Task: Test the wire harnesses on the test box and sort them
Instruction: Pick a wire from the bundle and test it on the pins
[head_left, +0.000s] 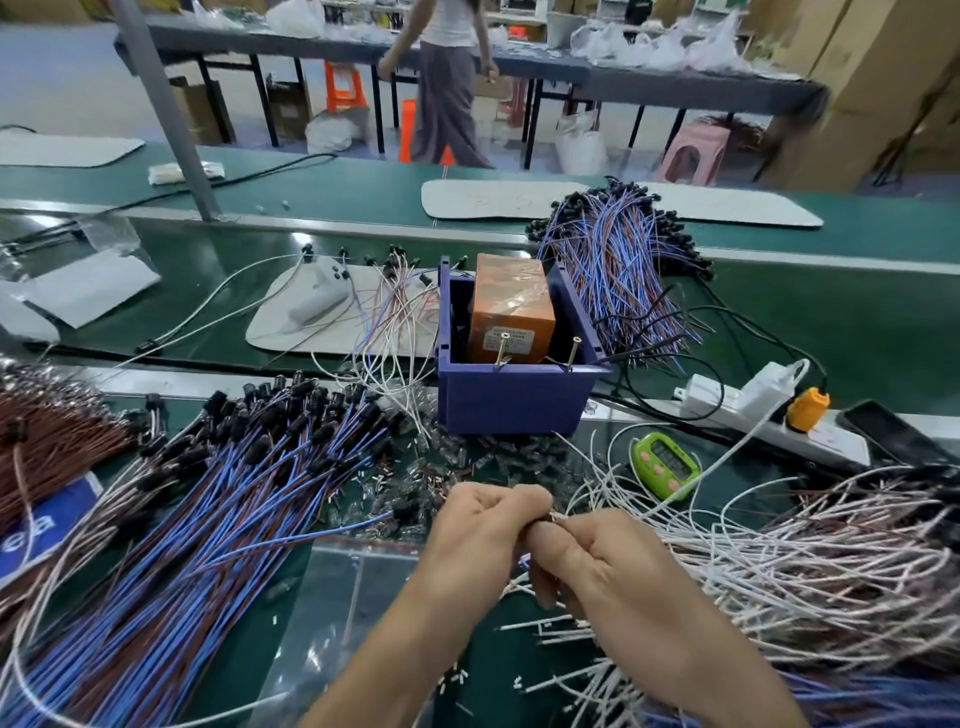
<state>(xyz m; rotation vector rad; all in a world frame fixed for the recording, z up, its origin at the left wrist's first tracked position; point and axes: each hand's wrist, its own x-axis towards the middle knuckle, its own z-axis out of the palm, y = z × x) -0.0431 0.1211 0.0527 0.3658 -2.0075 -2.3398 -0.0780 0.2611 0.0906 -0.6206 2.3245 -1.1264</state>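
Observation:
My left hand (480, 525) and my right hand (587, 561) meet low in the middle, both pinched on a thin wire harness (363, 525) whose blue lead runs off to the left; the metal end shows between my fingertips. Straight ahead stands the test box (511, 306), an orange block inside a blue bin (506, 400) with two metal pins on its front rim. A large pile of blue and brown harnesses (208, 519) lies to the left. White wires (779, 561) are heaped on the right. Another bundle (618, 270) rests behind the bin to the right.
A green timer (662, 462) and a white power strip (753, 410) with an orange plug lie right of the bin. A dark phone (883, 431) is at far right. Small clear parts (415, 483) litter the bench. A person walks beyond the conveyor.

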